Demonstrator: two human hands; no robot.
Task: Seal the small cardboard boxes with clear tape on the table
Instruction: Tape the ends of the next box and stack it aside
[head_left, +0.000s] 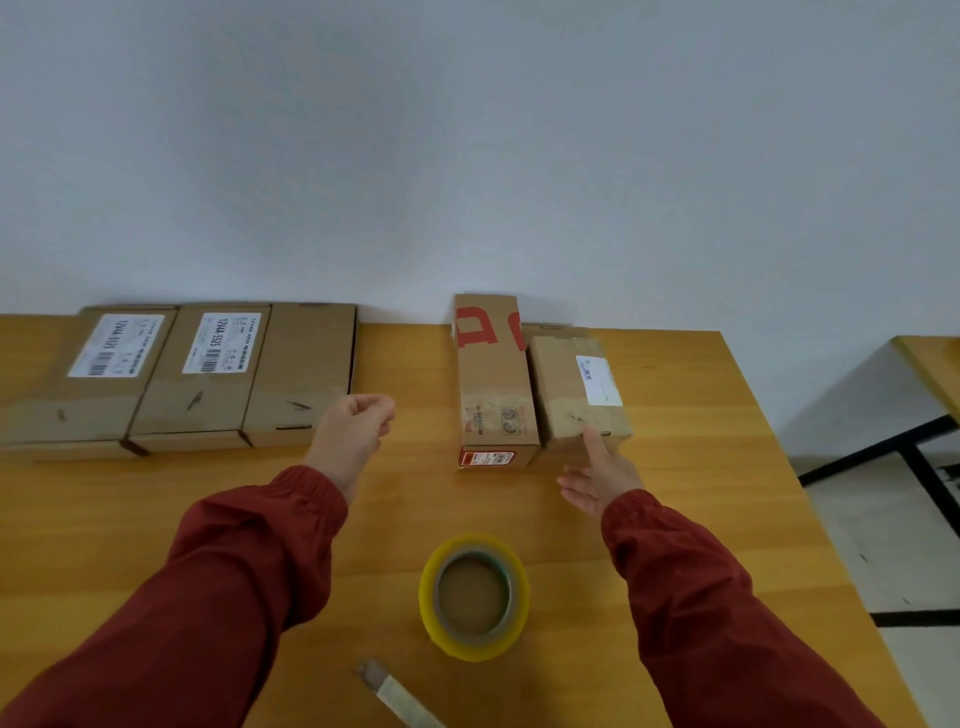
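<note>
- The leftmost flat box (62, 384) runs off the left edge.
- A pale tool (397, 693) (blurred, its kind unclear) is cut by the bottom edge.
- Print on the box label (598, 381) is too small to read.

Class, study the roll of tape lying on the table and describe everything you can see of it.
The roll of tape is a thick ring of glossy, yellowish see-through tape wound on a brown, cardboard-looking core. It lies flat on the wooden table, hole facing up, on the near part of the tabletop. Only the table touches it. The left hand and the right hand are both farther back, clear of it.
</note>
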